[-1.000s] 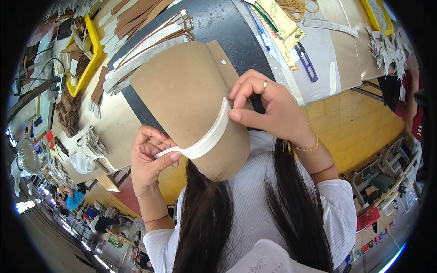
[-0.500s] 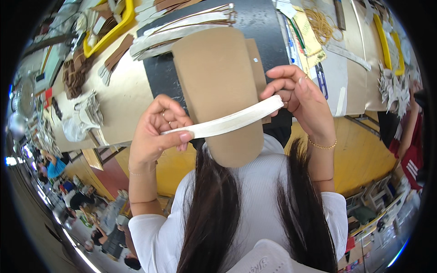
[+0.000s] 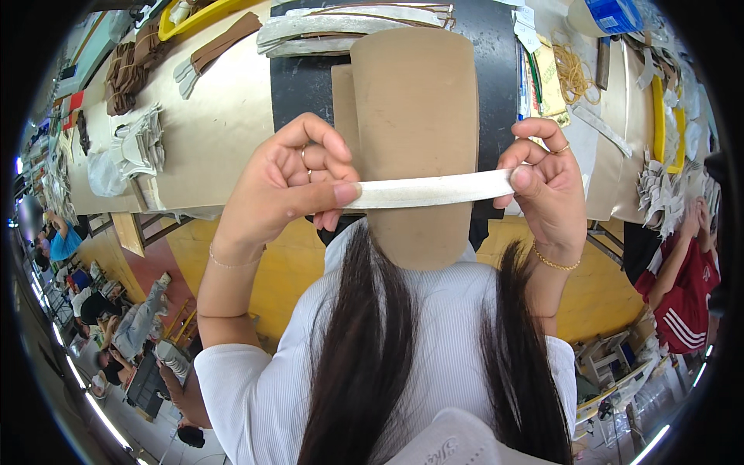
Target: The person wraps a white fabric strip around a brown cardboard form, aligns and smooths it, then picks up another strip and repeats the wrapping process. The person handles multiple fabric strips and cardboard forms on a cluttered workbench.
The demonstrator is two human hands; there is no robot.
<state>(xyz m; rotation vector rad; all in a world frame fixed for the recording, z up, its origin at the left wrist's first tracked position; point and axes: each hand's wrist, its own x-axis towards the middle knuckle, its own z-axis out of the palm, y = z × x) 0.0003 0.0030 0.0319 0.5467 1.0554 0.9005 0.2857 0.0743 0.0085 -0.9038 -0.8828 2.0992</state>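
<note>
A long, narrow white strip (image 3: 434, 190), slightly curved, stretches between my two hands. My left hand (image 3: 298, 174) pinches its left end between thumb and bent fingers. At the other end, my right hand (image 3: 550, 182) has its thumb on the strip's tip, with the fingers curled behind. Below the strip is a smooth brown board (image 3: 415, 101) with a rounded near end, which reaches past the table's edge toward my chest. What the strip is made for cannot be told.
Bundled white and brown strips (image 3: 349, 31) lie on the black mat (image 3: 496, 85) behind the board. Pens, papers and yellow rubber bands (image 3: 573, 74) are at the right. Further left are brown strips (image 3: 221, 50) and a white bundle (image 3: 139, 147). A person in red (image 3: 682, 294) works at far right.
The strip has gone from slanting up to the right to nearly level. My right thumb has come down onto its end. The whole view has shifted, with the board now further right.
</note>
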